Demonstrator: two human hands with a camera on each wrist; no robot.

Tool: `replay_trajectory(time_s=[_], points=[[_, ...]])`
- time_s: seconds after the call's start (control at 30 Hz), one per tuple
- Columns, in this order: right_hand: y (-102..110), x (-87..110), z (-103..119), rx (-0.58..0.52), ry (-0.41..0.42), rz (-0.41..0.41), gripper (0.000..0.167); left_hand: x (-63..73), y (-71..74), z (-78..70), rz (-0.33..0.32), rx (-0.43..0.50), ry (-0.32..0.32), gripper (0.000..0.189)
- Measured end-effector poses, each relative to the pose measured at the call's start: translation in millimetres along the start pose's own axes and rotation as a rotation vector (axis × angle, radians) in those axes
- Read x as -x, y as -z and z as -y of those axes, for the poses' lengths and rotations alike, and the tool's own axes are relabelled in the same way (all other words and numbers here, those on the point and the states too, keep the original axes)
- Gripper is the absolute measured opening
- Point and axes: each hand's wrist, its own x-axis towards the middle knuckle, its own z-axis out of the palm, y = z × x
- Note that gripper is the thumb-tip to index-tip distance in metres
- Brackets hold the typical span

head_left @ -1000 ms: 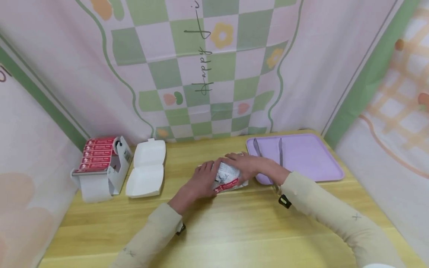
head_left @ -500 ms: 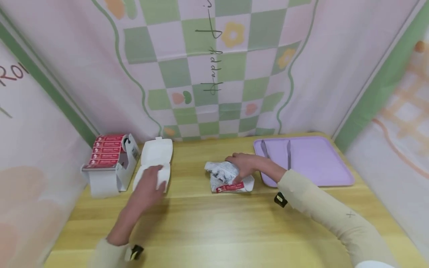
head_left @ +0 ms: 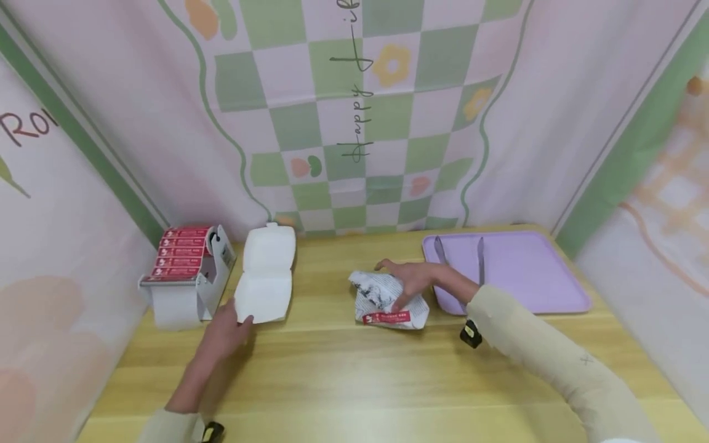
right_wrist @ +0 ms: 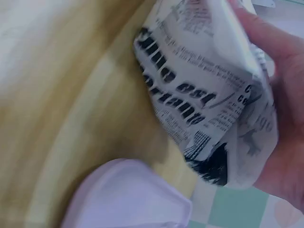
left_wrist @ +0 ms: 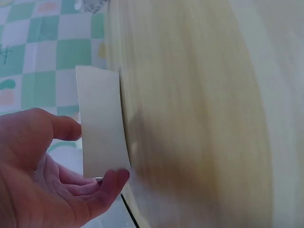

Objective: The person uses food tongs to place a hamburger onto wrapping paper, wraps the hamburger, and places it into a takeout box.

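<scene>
My left hand (head_left: 224, 335) is at the front left corner of an open white takeaway box (head_left: 264, 295). In the left wrist view, its thumb and fingers curl around the box wall (left_wrist: 102, 121), gripping the corner. My right hand (head_left: 412, 280) holds a packet wrapped in newsprint-patterned paper (head_left: 379, 292), thumb on the near side and fingers on the far side. A red label (head_left: 388, 317) lies across the packet's front. The right wrist view shows the folded paper (right_wrist: 199, 90) against the palm. What is inside the paper is hidden.
A label dispenser (head_left: 213, 289) with a roll of red labels (head_left: 180, 252) stands left of the box. On the right lies a purple tray (head_left: 532, 271) carrying what looks like metal tongs (head_left: 480, 258), partly hidden by the right wrist. A patterned cloth (head_left: 343, 123) hangs behind the wooden table (head_left: 343, 375).
My left hand has left the packet and moved left over the box, then to its front left corner. My right hand has stayed on the packet.
</scene>
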Motion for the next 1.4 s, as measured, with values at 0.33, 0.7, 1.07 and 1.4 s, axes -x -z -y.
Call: replay_trajectory(time_s=[0.33,0.7,1.07,1.4], points=[[-10,1.3,4,-0.056,-0.094,-0.033,0.081,0.3,-21.0,-21.9,0.024,0.068,-0.060,0.059],[-15,4.7,9,-0.111,-0.119,0.041,0.084,-6.8,-46.6,-56.3,0.019,0.126,-0.092,0.059],[-14,26.3,19,-0.206,-0.073,0.064,0.089,-7.3,-57.1,-80.1,0.022,0.198,-0.095,0.060],[24,25.7,39,-0.278,0.069,0.049,0.077,-4.0,-75.9,-102.2,0.083,0.261,-0.085,0.072]])
